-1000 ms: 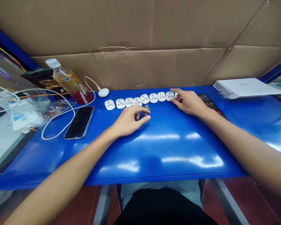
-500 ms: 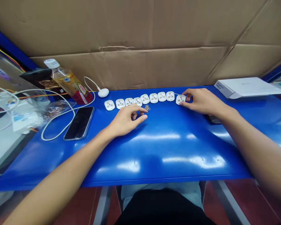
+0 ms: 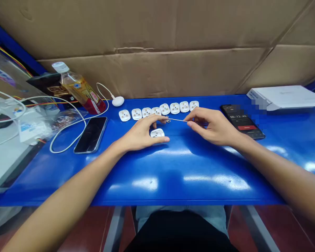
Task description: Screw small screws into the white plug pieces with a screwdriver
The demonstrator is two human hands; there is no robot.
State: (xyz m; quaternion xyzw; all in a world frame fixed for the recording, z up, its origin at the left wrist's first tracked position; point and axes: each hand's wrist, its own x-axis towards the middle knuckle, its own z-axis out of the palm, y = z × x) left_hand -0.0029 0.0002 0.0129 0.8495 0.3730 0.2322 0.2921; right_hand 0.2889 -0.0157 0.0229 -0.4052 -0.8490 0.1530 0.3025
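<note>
One slip of the thin rod point(image 3: 177, 120) right hand point(image 3: 214, 126) pinches could scatter those screws point(image 3: 168, 120); left hand point(image 3: 139, 133) surrounds a white piece point(image 3: 157, 132), grip unclear

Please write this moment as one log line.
left hand: around white piece; right hand: holds thin tool; tip: by small metal parts

White pieces point(image 3: 174, 108), blue tabletop point(image 3: 189, 168), brown cardboard point(image 3: 157, 31)

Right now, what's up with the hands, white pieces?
Left hand around one white piece, hold unclear. Right hand gripping thin tool, tip near screws. Left fingertips crowding screws.
</note>
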